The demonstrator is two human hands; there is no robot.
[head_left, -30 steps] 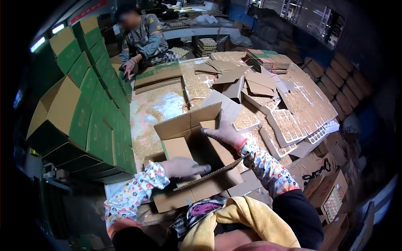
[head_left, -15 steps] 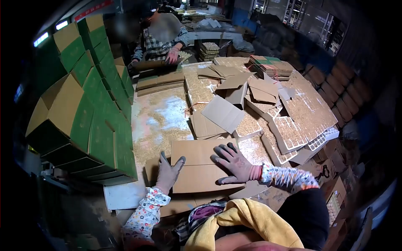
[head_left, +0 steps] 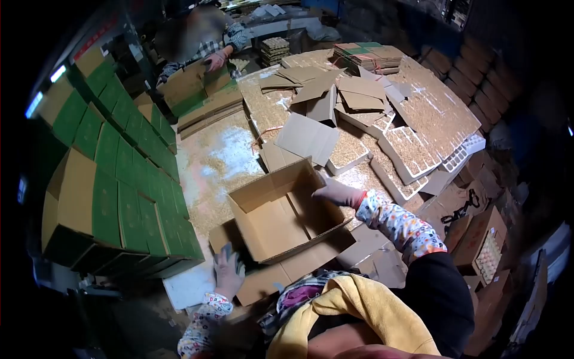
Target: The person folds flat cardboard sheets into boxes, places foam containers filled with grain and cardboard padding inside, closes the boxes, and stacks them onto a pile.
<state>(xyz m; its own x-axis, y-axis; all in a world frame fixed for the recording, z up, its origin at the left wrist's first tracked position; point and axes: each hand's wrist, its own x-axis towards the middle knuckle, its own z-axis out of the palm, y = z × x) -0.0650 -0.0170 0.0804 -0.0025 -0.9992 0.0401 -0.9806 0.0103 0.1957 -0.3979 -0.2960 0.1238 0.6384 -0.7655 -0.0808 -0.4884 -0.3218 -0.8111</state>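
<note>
An open-topped cardboard box [head_left: 272,224] stands in front of me at a slant, its plain brown inside showing. My right hand [head_left: 339,192], in a grey-and-pink glove, has hold of the box's right wall, with some fingers hidden by the cardboard. Off the box's lower left corner is my left hand [head_left: 229,272], gloved too, fingers apart and nothing held. Beneath the box lies a brown cardboard piece [head_left: 263,284] that reaches toward me.
Green-and-brown cartons [head_left: 134,209] are stacked at left. Loose cardboard sheets [head_left: 308,139] and sawdust-covered white trays [head_left: 412,152] fill the table's right half. A co-worker's gloved hand [head_left: 216,60] holds a carton [head_left: 191,87] at the far left. An egg carton [head_left: 487,260] sits low at right.
The box has turned from closed side up to opening up. My right hand has left its flat place for the right wall; my left hand has moved lower. The co-worker's carton has been raised.
</note>
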